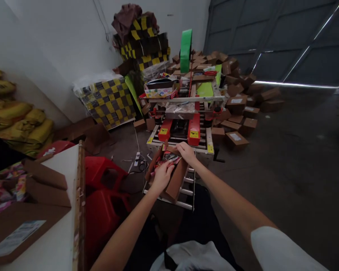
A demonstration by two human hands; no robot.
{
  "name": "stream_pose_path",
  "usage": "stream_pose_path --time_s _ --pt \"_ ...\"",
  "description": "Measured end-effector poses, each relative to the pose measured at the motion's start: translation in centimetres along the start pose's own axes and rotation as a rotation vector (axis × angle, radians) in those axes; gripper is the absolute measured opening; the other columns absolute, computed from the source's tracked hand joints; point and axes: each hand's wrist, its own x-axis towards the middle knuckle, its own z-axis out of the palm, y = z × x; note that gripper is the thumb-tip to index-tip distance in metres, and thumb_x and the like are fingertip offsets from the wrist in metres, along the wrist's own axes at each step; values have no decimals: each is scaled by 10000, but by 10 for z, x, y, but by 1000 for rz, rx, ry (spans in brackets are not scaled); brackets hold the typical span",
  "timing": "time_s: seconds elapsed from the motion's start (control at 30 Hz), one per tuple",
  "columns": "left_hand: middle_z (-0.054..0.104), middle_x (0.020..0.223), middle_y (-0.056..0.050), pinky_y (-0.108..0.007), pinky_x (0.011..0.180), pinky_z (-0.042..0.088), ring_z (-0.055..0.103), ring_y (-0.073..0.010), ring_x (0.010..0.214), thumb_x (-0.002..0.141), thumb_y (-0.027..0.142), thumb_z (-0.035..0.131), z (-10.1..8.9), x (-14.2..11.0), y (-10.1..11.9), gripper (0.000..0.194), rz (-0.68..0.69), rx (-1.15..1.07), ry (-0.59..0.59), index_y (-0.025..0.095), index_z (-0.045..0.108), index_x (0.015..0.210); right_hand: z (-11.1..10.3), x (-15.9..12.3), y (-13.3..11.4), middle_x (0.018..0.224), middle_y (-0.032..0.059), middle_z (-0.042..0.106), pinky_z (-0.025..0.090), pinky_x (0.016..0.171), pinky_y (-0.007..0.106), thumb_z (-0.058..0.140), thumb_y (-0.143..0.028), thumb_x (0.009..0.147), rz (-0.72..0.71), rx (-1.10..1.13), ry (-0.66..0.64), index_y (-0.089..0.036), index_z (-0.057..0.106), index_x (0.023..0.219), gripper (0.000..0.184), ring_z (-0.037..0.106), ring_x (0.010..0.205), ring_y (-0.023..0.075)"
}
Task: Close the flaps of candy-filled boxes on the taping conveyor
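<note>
An open cardboard box (177, 180) full of small colourful packets (169, 156) sits on a short roller conveyor (186, 192) in front of me. My left hand (163, 176) reaches over the near left side, its fingers stretched out and lying on the packets. At the far right corner, my right hand (186, 152) has its fingers bent over the box's upper edge and flap. The fingertips' exact grip there is partly hidden.
Ahead stands a carton-sealing machine (193, 131) with a green tape roll (185, 51). Sealed cartons (235, 139) are heaped behind and to its right. Red stools (104, 173) and a white table (64, 162) with another open box (25, 226) are at left; a power strip (137, 159) lies on the floor.
</note>
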Motion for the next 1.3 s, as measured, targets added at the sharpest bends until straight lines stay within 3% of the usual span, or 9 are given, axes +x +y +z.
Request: stream_pose_path --time_s 0.13,0.3,0.6,0.73,0.87,0.93,1.07,1.2,1.3 --pt "415 1425 -204 -477 1084 332 357 -303 1348 867 237 508 2 18 3 492 163 468 155 93 438 1332 -2 -1 5 901 36 663 428 808 232 351 -207 925 -26 90 25 -188 678 829 341 597 893 141" --pt "393 1437 -235 -430 1046 386 399 -311 1326 910 284 421 17 22 -13 516 111 697 -48 40 380 1363 -7 -5 1 855 30 675 437 783 211 357 -215 929 -14 127 10 -180 682 799 352 613 845 132" --pt "218 1485 -305 -513 1113 261 262 -336 1395 917 197 309 41 25 -19 537 -88 572 -168 -47 289 1396 2 -1 -15 1025 109 642 396 843 292 314 -299 950 197 -37 -73 -161 692 968 403 577 978 218" --pt "309 1497 -191 -464 1130 273 292 -273 1393 899 234 399 19 28 -26 581 -151 165 -166 69 265 1439 4 7 -24 1003 114 657 384 823 287 344 -316 948 209 -97 -116 -162 700 946 388 580 970 223" --pt "446 1436 -97 -357 1111 329 419 -186 1318 929 311 351 -7 32 -10 502 -67 -269 54 147 358 1404 -1 3 -23 1017 118 668 389 809 284 337 -329 956 193 -94 -117 -162 693 975 393 588 969 223" --pt "399 1468 -103 -350 1144 269 355 -178 1361 937 291 317 -11 39 -1 456 84 -195 119 135 436 1348 -2 2 -19 1015 116 673 399 807 284 349 -325 953 173 -68 -121 -163 694 965 381 597 961 223" --pt "314 1506 -153 -418 1168 207 200 -216 1429 906 203 358 6 49 -1 491 172 204 -122 84 379 1382 -7 1 -3 1020 94 687 428 835 267 304 -313 963 144 35 -98 -163 682 969 407 608 976 196" --pt "292 1508 -183 -428 1135 282 198 -245 1427 907 149 305 27 38 -12 512 94 458 -182 53 326 1410 -3 -23 11 1366 143 495 380 985 252 56 -334 985 180 171 93 -115 312 1417 548 465 1247 136" --pt "274 1515 -180 -443 1159 218 186 -239 1431 884 119 303 33 32 -13 532 39 377 -180 58 333 1412 15 -55 4 1522 189 227 270 1102 324 -32 -378 959 224 223 211 -66 1 1480 608 211 1411 151"
